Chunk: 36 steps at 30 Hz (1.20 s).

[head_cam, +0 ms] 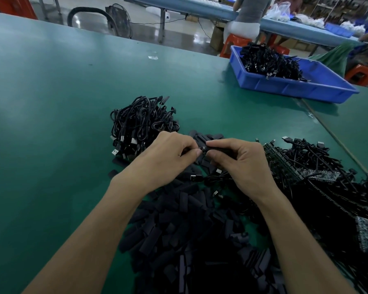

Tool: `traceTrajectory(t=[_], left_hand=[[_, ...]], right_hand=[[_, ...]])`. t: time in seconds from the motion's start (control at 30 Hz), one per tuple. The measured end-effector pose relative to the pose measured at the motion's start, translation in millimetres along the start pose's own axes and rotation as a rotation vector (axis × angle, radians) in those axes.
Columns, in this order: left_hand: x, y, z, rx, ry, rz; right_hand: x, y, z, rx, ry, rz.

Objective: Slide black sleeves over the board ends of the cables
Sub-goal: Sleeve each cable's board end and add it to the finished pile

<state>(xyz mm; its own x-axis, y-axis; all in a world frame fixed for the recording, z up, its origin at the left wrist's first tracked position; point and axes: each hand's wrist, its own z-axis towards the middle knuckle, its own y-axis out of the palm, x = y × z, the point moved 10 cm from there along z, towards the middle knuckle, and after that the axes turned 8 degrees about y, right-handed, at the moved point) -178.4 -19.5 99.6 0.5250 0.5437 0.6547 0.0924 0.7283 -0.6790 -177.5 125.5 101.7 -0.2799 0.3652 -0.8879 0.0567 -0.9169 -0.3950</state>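
Note:
My left hand (166,155) and my right hand (240,160) meet above the middle of the green table (51,102). The right hand grips a black sleeve (216,150) that lies across its fingers. The left hand pinches the small end of a cable (202,148) at the sleeve's mouth, and the two touch. A big heap of loose black sleeves (189,230) lies under my forearms. To the right lies a tangle of cables with green board ends (306,172). Beyond my left hand sits a pile of coiled black cables (140,124).
A blue plastic tray (306,85) holding black cables stands at the far right of the table. A small clear scrap (153,57) lies near the far edge. Beyond the table a person sits on a red stool (234,42) at another bench.

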Motion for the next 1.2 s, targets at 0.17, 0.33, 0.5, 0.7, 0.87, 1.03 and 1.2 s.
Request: traceTrajectory(t=[0.17,0.33,0.5,0.7,0.87,1.03,1.2], left_hand=[[-5,2,-1,0.010,-0.015,-0.110],[-5,3,0,0.017,-0.016,-0.152],[-6,5,-1,0.007,-0.016,-0.139],[-5,7,-1,0.004,-0.041,-0.172],[-1,4,-1,0.019,-0.039,-0.132],[0,5,0,0.027,-0.034,-0.148],[-7,-1,-2,0.118,-0.094,-0.197]], right_hand=[[-2,-2,-1,0.013,-0.013,-0.012],[-7,-1,-2,0.005,-0.017,-0.009],[-6,3,0,-0.038,0.002,-0.031],[-8,-3,0,0.000,-0.017,-0.037],[-10,-5,-1,-0.015,-0.019,-0.014],[-11,-4,-1,-0.011,0.005,-0.006],[-10,-20,-6,0.246,0.002,-0.022]])
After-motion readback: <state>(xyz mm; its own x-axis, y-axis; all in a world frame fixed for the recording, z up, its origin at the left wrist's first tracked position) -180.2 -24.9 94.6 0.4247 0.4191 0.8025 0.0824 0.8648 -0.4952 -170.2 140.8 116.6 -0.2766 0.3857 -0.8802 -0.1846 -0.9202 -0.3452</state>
